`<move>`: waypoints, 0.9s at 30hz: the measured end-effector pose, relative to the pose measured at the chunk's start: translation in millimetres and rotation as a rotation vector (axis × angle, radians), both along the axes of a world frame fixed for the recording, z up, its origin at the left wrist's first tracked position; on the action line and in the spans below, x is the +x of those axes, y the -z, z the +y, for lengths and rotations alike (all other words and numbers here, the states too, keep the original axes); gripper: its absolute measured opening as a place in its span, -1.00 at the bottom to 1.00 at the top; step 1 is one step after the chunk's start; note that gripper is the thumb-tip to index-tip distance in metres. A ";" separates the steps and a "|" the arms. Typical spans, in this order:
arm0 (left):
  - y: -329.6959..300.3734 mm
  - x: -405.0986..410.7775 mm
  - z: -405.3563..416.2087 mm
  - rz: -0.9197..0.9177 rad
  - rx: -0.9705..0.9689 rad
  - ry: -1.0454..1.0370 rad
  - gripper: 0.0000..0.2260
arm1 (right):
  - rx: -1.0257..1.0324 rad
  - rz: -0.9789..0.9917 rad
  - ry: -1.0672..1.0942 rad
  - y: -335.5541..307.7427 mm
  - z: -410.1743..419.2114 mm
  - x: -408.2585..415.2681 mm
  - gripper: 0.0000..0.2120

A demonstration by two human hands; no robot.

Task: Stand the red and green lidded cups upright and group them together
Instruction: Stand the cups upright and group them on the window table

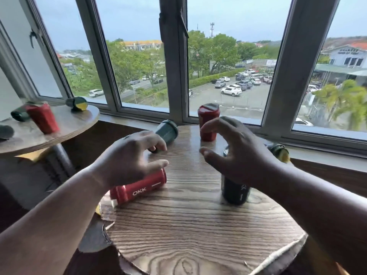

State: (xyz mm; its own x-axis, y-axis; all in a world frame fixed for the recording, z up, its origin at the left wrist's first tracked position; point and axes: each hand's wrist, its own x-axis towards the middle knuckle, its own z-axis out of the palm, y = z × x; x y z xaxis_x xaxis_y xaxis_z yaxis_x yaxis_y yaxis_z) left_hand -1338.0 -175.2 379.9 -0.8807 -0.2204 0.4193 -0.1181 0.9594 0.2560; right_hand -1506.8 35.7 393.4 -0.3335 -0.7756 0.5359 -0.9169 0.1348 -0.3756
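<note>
I see four cups on the round table [198, 225]: one red cup [139, 187] on its side near the left edge, a green cup [167, 133] tipped over behind it, a second red cup [208, 124] upright by the window, and a dark cup [235, 192] upright at right. My left hand [129, 157] hovers spread over the lying red one, grasping nothing; my right hand [236, 147] curls loosely above the dark cup, empty. Standing-up is half done, I judge. Next I should close on the red cup and tilt it upright.

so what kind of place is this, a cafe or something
Probably a cafe or lounge on an upper floor: small round wood-grain tables set along a row of windows that look down on a car park, with branded lidded cups on them.
</note>
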 end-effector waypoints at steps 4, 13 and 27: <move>18.6 37.6 -50.0 -0.061 0.027 -0.048 -0.69 | 0.187 0.027 -0.109 13.1 -55.7 40.5 -0.63; 82.2 84.8 -102.3 0.097 0.170 0.008 -0.38 | 0.339 -0.042 -0.076 41.7 -141.2 95.5 -0.66; 95.3 66.5 -111.5 0.079 0.433 0.194 -0.40 | 0.342 -0.184 0.082 44.7 -151.9 114.3 -0.75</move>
State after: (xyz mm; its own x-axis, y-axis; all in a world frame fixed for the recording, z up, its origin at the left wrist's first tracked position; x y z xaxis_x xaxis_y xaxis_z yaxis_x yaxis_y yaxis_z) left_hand -1271.5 -286.7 284.7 -0.8918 -0.2246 0.3929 0.0882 0.7653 0.6377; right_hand -1392.5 -116.3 348.7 -0.4679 -0.8659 0.1769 -0.8194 0.3500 -0.4539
